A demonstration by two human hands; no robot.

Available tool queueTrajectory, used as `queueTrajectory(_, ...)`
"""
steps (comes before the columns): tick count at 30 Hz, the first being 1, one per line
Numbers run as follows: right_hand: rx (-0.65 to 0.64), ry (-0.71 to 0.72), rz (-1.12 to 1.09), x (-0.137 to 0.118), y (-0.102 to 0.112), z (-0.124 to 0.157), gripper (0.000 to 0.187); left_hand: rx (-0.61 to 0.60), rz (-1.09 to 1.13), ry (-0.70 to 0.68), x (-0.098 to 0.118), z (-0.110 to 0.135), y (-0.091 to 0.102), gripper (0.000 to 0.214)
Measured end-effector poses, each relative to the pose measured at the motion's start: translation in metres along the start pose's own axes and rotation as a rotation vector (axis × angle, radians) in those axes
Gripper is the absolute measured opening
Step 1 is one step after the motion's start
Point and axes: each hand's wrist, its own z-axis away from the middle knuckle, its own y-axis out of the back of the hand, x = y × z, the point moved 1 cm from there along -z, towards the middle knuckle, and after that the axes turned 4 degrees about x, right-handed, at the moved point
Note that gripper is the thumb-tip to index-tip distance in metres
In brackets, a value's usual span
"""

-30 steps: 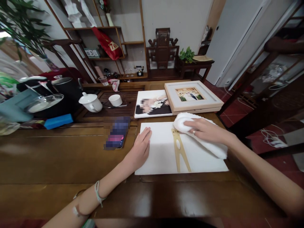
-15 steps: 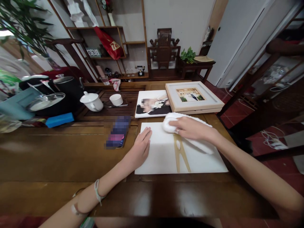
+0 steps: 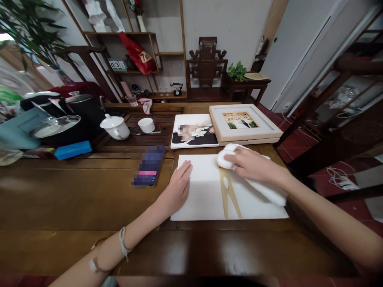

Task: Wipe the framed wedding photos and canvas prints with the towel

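A white board (image 3: 200, 195) lies on the wooden table, with a tan A-shaped stand piece (image 3: 225, 195) on its face. My left hand (image 3: 179, 185) rests flat along the board's left edge, fingers stretched out and holding nothing. Bunched in my right hand (image 3: 251, 162) is a white cloth (image 3: 226, 156), pressed against the upper right part of the board. The cloth's loose end trails toward the board's right edge and covers part of it. The top of the tan piece meets the cloth's lower side.
Behind the board lie a photo print (image 3: 194, 133) and a pale wooden picture frame (image 3: 245, 123). To the left are a phone (image 3: 149, 165), a white cup (image 3: 146, 125), a lidded white bowl (image 3: 116, 127) and a blue block (image 3: 73, 150). A dark kettle (image 3: 82, 107) stands farther left.
My right hand has moved to the right with the cloth, whose loose end now reaches farther toward the board's right edge. My left hand stays at the left edge.
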Motion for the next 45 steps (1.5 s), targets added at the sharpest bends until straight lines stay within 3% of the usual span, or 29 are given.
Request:
queueTrajectory(7,-0.078,0.206,-0.212,-0.058,0.013,-0.098,0.018,0.032,0.027,-0.026,0.000,-0.002,0.002,0.046)
queueTrajectory(11,-0.060,0.247,-0.232,-0.078,0.011,-0.121,0.021,0.040,0.043,-0.070,0.005,-0.004,0.006,0.044)
queueTrajectory(14,-0.017,0.236,-0.224,-0.072,0.008,-0.110,0.021,0.040,0.034,-0.059,0.003,-0.003,0.005,0.045)
queueTrajectory(17,0.026,0.195,-0.207,-0.048,0.001,-0.080,0.022,0.047,0.014,-0.045,-0.001,-0.001,0.000,0.047)
queueTrajectory(23,0.219,0.154,-0.245,-0.010,-0.033,-0.026,0.027,0.045,0.002,-0.027,-0.002,0.000,-0.003,0.046)
queueTrajectory(28,0.170,0.301,-0.188,-0.028,-0.043,-0.006,0.040,0.032,0.007,-0.023,-0.002,-0.001,-0.001,0.046)
queueTrajectory(32,0.078,0.436,-0.173,-0.057,-0.029,0.020,0.040,0.039,0.020,-0.043,-0.005,0.000,-0.001,0.047)
queueTrajectory(36,-0.007,0.551,-0.256,-0.082,-0.013,0.048,0.026,0.038,0.054,-0.052,-0.008,0.001,-0.002,0.049)
queueTrajectory(40,0.000,0.595,-0.338,-0.077,-0.015,0.041,0.026,0.023,0.062,-0.041,-0.007,0.001,-0.001,0.049)
queueTrajectory(45,0.189,0.358,-0.280,-0.037,-0.036,-0.001,0.026,0.037,0.048,-0.049,-0.003,-0.001,-0.001,0.047)
